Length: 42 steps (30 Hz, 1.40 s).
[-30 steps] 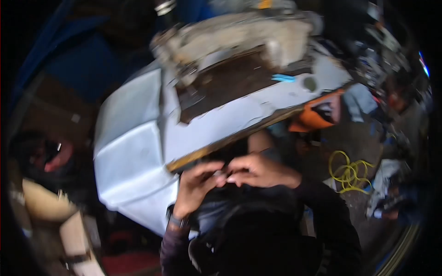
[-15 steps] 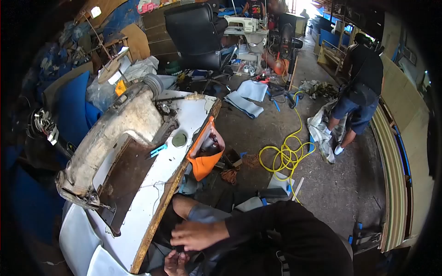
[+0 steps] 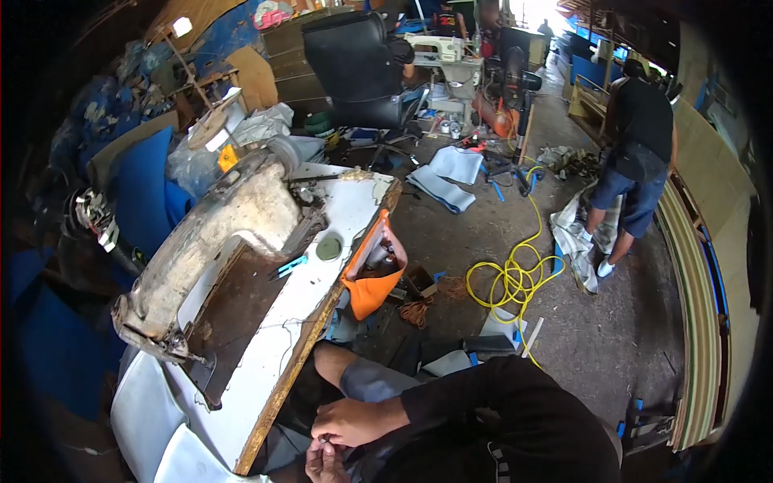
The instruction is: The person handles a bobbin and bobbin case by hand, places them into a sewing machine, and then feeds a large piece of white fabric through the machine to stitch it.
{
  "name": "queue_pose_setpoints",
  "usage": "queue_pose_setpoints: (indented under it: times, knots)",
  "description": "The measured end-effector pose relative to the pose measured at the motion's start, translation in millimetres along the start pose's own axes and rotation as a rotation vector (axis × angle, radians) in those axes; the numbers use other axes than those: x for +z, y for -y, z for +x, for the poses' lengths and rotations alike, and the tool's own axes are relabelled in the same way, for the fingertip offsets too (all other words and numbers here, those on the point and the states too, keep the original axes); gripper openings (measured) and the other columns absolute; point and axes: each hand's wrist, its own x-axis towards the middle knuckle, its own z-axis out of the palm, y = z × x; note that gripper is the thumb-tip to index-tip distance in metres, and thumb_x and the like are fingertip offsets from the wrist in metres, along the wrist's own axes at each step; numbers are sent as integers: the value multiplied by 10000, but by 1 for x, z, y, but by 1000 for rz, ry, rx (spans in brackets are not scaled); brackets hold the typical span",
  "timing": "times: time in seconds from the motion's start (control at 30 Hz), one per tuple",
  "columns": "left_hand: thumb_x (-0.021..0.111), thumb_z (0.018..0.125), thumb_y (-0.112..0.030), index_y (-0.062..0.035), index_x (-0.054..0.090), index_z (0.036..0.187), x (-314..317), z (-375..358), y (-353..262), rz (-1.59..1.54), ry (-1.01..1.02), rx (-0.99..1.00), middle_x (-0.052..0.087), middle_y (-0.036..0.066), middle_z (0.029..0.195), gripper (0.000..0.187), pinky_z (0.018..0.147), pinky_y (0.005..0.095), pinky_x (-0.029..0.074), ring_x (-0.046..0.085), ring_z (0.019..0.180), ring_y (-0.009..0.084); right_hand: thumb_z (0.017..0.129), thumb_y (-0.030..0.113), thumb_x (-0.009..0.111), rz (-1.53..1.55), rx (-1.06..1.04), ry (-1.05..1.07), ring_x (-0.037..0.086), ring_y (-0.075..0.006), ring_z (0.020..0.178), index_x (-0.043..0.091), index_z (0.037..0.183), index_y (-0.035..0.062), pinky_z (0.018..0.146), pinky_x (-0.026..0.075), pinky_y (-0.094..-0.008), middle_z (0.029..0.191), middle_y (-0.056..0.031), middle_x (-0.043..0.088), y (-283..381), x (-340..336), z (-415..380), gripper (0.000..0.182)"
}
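My right hand [image 3: 348,421] and my left hand [image 3: 324,464] meet low in the view, just beside the table's worn wooden edge. Their fingertips pinch a small dark piece [image 3: 324,439], too small to name. The left hand is partly cut off by the bottom of the view. An old, stained sewing machine [image 3: 217,213] stands on the white tabletop [image 3: 278,330]. Blue thread snips [image 3: 291,267] and a round green object [image 3: 328,248] lie beside it. From the table's edge hangs an orange pouch [image 3: 372,294] with dark items inside.
A yellow hose [image 3: 503,278] lies coiled on the floor. One person [image 3: 636,137] stands bent on the right, over grey cloth [image 3: 576,249]. Behind are a black office chair [image 3: 350,68] and another sewing machine [image 3: 435,48]. Pale panels [image 3: 149,406] hang at the table's near side.
My right hand has come down, and its fingers now meet those of my left hand at the small dark piece. The whole view has shifted slightly.
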Motion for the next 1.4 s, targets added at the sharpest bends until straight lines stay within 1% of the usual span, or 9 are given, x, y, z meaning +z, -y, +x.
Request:
queue_pose_setpoints:
  times: [0.43, 0.57, 0.67, 0.83, 0.93, 0.97, 1.03, 1.13, 1.4]
  knots:
    - [605, 1020, -56, 31, 619, 1348, -6, 8, 5, -297, 121, 84, 663, 150, 1292, 339, 1050, 412, 517, 646, 1191, 252, 741, 42, 766, 242, -87, -167, 573, -292, 1054, 724, 1009, 88, 922, 481, -408, 1093, -74, 580, 24, -19, 19, 276]
    - [605, 1061, -265, 27, 572, 1394, -15, 7, 7, -409, 152, 18, 648, 148, 1324, 444, 1054, 399, 517, 643, 1208, 244, 740, 48, 815, 289, 62, -109, 586, -284, 1068, 749, 1065, 89, 923, 494, -396, 1124, -74, 608, 32, -18, 26, 335]
    - [572, 1081, -239, -10, 606, 1378, -22, 9, 8, -574, 193, -18, 680, 122, 1312, 377, 1049, 379, 531, 662, 1182, 201, 765, 47, 830, 259, 40, -95, 590, -271, 1065, 744, 1058, 65, 888, 519, -385, 1142, -86, 606, 31, -12, 32, 306]
    - [596, 1067, -173, -53, 659, 1214, -37, 38, 20, -612, -173, 37, 669, 15, 1034, 200, 904, 342, 537, 659, 954, 155, 796, 38, 830, 107, -61, -44, 654, -280, 968, 715, 1015, 14, 854, 520, -395, 1081, -105, 672, 37, -32, 71, 248]
    - [599, 1046, -116, -63, 655, 1168, -106, 103, 86, -671, -294, 201, 673, 31, 1047, 144, 903, 358, 522, 650, 975, 182, 801, 41, 801, -161, -168, -157, 643, -298, 963, 706, 952, 13, 830, 519, -414, 1057, -104, 658, 28, -71, 110, 180]
    - [568, 1050, -119, -62, 653, 1176, -126, 117, 96, 264, -441, 301, 683, 50, 1081, 162, 918, 376, 520, 648, 995, 213, 804, 33, 791, -225, -172, -202, 638, -310, 961, 705, 956, 8, 825, 518, -419, 1060, -111, 658, 18, -79, 122, 177]
    - [509, 1057, -145, -57, 655, 1180, -172, 177, 134, 684, -444, 462, 695, 98, 1147, 210, 948, 410, 517, 649, 1030, 276, 801, 23, 782, -272, -117, -314, 622, -349, 954, 702, 973, 1, 839, 510, -437, 1064, -126, 659, -4, -88, 146, 192]
    - [512, 1056, -144, -57, 656, 1181, -178, 201, 102, 586, -546, 254, 696, 99, 1146, 209, 947, 409, 518, 651, 1030, 275, 821, 44, 760, -425, -106, -372, 603, -373, 1010, 684, 1067, 0, 892, 501, -454, 1126, -151, 649, -33, -89, 164, 261]
    - [521, 1053, -142, -56, 657, 1184, -199, 222, 80, 638, -567, 163, 699, 101, 1144, 208, 943, 406, 521, 654, 1029, 272, 840, 138, 758, -477, 16, -303, 598, -367, 1067, 689, 1096, 9, 952, 486, -458, 1150, -157, 653, -34, -88, 161, 295]
